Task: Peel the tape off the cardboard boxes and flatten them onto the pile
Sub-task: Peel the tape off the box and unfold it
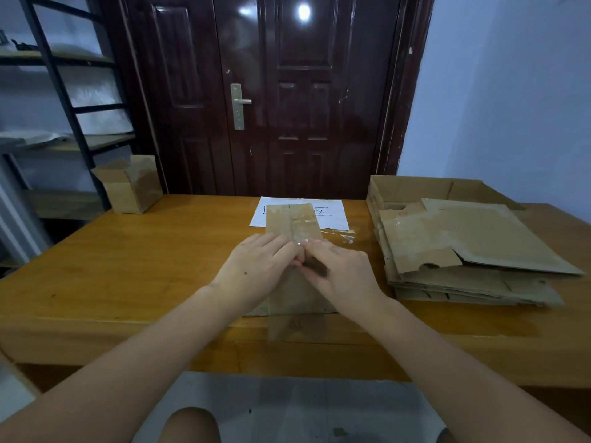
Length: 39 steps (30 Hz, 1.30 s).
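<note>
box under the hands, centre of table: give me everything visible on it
The cardboard box is plain brown, lying flat or nearly so, lengthwise away from the person, its near flap overhanging the wooden table edge. Clear tape runs along its middle seam, with a shiny cross strip. Its far end covers a white sheet of paper. The left hand and right hand meet on the seam, fingers at the tape's near end.

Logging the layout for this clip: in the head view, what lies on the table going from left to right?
Open cardboard box at the far left → taped box under both hands, lying on a white paper sheet → pile of flattened cardboard at the right.
</note>
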### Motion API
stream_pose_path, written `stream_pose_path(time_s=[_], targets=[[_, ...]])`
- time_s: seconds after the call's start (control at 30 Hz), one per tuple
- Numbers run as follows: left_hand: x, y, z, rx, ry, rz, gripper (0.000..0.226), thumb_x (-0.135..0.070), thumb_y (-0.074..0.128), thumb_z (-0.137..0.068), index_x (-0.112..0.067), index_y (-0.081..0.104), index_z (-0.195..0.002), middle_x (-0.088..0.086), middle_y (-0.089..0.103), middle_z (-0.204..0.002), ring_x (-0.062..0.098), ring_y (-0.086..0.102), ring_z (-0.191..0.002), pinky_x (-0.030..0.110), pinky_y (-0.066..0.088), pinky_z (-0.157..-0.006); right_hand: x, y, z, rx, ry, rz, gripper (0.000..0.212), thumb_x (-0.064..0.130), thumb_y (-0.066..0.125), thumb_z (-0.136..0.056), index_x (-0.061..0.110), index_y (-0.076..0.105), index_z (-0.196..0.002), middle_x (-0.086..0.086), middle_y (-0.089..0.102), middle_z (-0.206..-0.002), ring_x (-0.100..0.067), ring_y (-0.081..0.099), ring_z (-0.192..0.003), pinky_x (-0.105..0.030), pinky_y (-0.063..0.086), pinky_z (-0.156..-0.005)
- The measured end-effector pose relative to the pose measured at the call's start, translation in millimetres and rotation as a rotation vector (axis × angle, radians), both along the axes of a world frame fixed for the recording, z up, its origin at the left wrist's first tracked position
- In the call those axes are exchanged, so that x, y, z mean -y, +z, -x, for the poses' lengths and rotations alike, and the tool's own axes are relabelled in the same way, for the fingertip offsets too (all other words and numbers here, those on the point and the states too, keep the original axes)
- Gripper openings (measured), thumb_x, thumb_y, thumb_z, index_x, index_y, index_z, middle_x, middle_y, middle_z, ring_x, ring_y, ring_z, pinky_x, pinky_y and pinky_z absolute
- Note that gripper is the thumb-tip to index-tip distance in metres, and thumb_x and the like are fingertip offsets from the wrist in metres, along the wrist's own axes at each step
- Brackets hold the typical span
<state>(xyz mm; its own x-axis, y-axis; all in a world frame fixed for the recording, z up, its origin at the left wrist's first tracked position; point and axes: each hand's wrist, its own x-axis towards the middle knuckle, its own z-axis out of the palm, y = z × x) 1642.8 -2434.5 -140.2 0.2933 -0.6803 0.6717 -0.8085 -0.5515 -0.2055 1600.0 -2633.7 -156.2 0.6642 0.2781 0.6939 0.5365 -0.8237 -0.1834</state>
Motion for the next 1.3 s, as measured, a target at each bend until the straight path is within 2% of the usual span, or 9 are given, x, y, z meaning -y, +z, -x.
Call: stream_pose_path(time_s=[0.17, 0.27, 0.33, 0.5, 0.63, 0.83, 1.1, 1.2, 1.3], targets=[[-7, 7, 3, -0.287, 0.051, 0.105, 0.037, -0.047, 0.047, -0.098, -0.018, 0.066, -0.112, -0.004, 0.071, -0.103, 0.013, 0.065, -0.091, 0.028, 0.054, -0.075, 3, -7, -1, 0.041, 0.048, -0.031, 0.018, 0.033, 0.061, -0.095, 0.02, 0.074, -0.097, 0.0, 0.072, -0.124, -0.019, 0.062, -0.127, -0.042, 0.059, -0.093], [-16, 3, 1, -0.226, -0.017, 0.005, 0.025, -0.039, 0.055, -0.098, -0.022, 0.067, -0.11, -0.008, 0.071, -0.108, 0.011, 0.064, -0.097, 0.027, 0.056, -0.078, 2, -6, 1, -0.008, 0.03, -0.02, 0.024, 0.036, 0.056, -0.095, 0.018, 0.073, -0.099, -0.004, 0.07, -0.129, -0.02, 0.059, -0.13, -0.045, 0.058, -0.095], [-18, 1, -1, -0.213, -0.023, 0.007, 0.018, -0.034, 0.056, -0.1, -0.022, 0.068, -0.107, -0.008, 0.071, -0.11, 0.012, 0.065, -0.099, 0.03, 0.057, -0.08, 1, -5, 2, -0.031, 0.015, 0.008, 0.023, 0.036, 0.055, -0.096, 0.02, 0.071, -0.101, -0.005, 0.068, -0.132, -0.02, 0.058, -0.131, -0.043, 0.057, -0.099], [-9, -2, 2, -0.176, 0.014, 0.061, 0.026, -0.035, 0.043, -0.104, -0.021, 0.065, -0.1, -0.007, 0.068, -0.097, 0.013, 0.064, -0.085, 0.033, 0.056, -0.069, 9, -3, 3, -0.087, 0.055, 0.022, 0.011, 0.025, 0.072, -0.092, 0.022, 0.069, -0.102, -0.002, 0.065, -0.136, -0.016, 0.056, -0.132, -0.035, 0.048, -0.107], [-9, -5, 3, -0.17, 0.018, 0.09, 0.023, -0.035, 0.044, -0.104, -0.023, 0.064, -0.099, -0.008, 0.068, -0.096, 0.013, 0.064, -0.084, 0.033, 0.056, -0.066, 9, -7, 2, 0.001, 0.084, 0.063, 0.012, 0.023, 0.068, -0.091, 0.016, 0.076, -0.098, -0.005, 0.069, -0.13, -0.018, 0.057, -0.131, -0.034, 0.043, -0.11], [-9, -5, 4, -0.128, 0.04, 0.106, 0.017, -0.035, 0.048, -0.103, -0.026, 0.061, -0.098, -0.013, 0.066, -0.095, 0.009, 0.063, -0.081, 0.031, 0.054, -0.054, 4, -4, 2, 0.012, 0.045, 0.056, 0.007, 0.014, 0.08, -0.085, 0.013, 0.075, -0.09, -0.009, 0.071, -0.124, -0.021, 0.062, -0.126, -0.037, 0.049, -0.105], [-4, -2, 7, -0.074, 0.071, 0.104, 0.02, -0.031, 0.046, -0.104, -0.02, 0.061, -0.095, -0.008, 0.064, -0.086, 0.011, 0.059, -0.067, 0.025, 0.045, -0.043, 5, 3, 2, -0.024, 0.035, 0.025, 0.009, 0.02, 0.077, -0.085, 0.018, 0.069, -0.088, -0.001, 0.074, -0.119, -0.014, 0.068, -0.115, -0.03, 0.059, -0.092], [-3, -3, 7, -0.058, 0.076, 0.109, 0.016, -0.025, 0.052, -0.099, -0.016, 0.065, -0.095, -0.006, 0.063, -0.082, 0.009, 0.053, -0.06, 0.019, 0.036, -0.043, 7, 4, 4, -0.089, 0.045, -0.046, 0.014, 0.027, 0.075, -0.088, 0.023, 0.065, -0.098, 0.005, 0.073, -0.118, -0.011, 0.069, -0.108, -0.021, 0.056, -0.088], [-2, -4, 7, -0.037, 0.078, 0.119, 0.02, -0.026, 0.048, -0.102, -0.016, 0.065, -0.097, -0.005, 0.065, -0.084, 0.004, 0.041, -0.058, 0.018, 0.033, -0.041, 9, 6, 2, -0.103, 0.04, 0.027, 0.037, 0.04, 0.073, -0.089, 0.025, 0.065, -0.122, 0.009, 0.072, -0.117, -0.007, 0.068, -0.102, -0.014, 0.051, -0.086]])
